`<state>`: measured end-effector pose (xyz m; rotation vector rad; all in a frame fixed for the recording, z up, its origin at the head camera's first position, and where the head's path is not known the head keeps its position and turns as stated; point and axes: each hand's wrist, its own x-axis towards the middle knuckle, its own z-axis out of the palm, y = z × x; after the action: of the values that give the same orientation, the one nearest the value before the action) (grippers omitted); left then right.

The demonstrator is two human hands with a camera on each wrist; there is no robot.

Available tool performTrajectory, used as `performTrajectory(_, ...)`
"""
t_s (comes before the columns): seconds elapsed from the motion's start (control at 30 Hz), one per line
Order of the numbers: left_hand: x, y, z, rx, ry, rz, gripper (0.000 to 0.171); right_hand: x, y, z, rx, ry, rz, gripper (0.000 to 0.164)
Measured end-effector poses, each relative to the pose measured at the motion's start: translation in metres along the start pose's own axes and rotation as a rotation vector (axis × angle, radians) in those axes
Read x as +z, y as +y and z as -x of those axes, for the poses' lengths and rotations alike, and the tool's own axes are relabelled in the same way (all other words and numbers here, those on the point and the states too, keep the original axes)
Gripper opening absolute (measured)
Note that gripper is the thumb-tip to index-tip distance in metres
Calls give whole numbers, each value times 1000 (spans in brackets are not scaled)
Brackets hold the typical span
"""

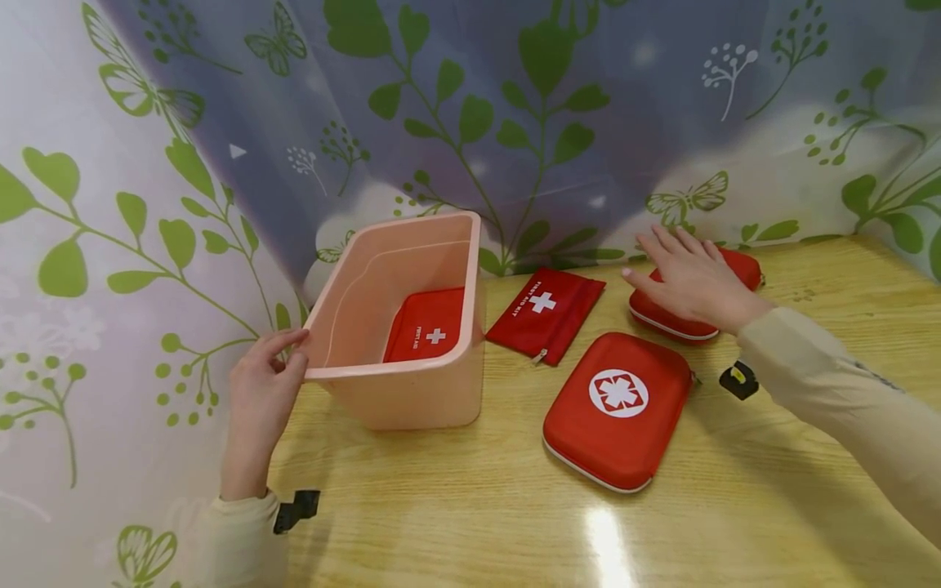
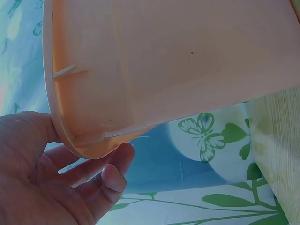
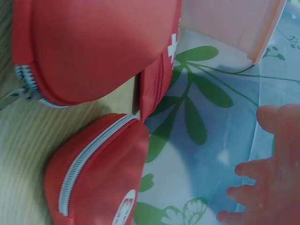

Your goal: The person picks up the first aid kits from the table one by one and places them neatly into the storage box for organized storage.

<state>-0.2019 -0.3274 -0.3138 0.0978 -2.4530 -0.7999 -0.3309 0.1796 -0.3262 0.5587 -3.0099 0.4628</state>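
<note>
At the near left corner of a pink plastic bin, my left hand holds the rim; in the left wrist view, the fingers curl beneath that corner. Inside the bin lies a flat red first aid pouch with a white cross. My right hand, fingers spread, is over a small red zippered case at the back right. In the right wrist view a gap shows between the hand and that case, whose white emblem is partly visible.
A larger red hard case with a round white emblem lies on the wooden table, nearer me. Behind it, a thin red first aid kit pouch lies beside the bin. A leaf-printed curtain stands behind and to the left.
</note>
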Motion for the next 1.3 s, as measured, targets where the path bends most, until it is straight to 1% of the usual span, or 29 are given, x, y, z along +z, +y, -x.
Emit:
performTrajectory(0.37,-1,0,0,13,-7,6,32,13,21,3,49,-12,-15,82)
performTrajectory(0.67,2,-1,-1,8,-2,2,32,27,42,9,107,-22,-25,86)
performTrajectory(0.9,1,-1,-1,6,2,-3,32,42,54,11,129,-39,-27,82)
performTrajectory(1.1,2,-2,0,-5,-6,-11,32,54,60,13,142,-39,-7,80)
performTrajectory(1.3,2,-2,0,-7,5,-13,32,57,60,12,165,-25,-20,82)
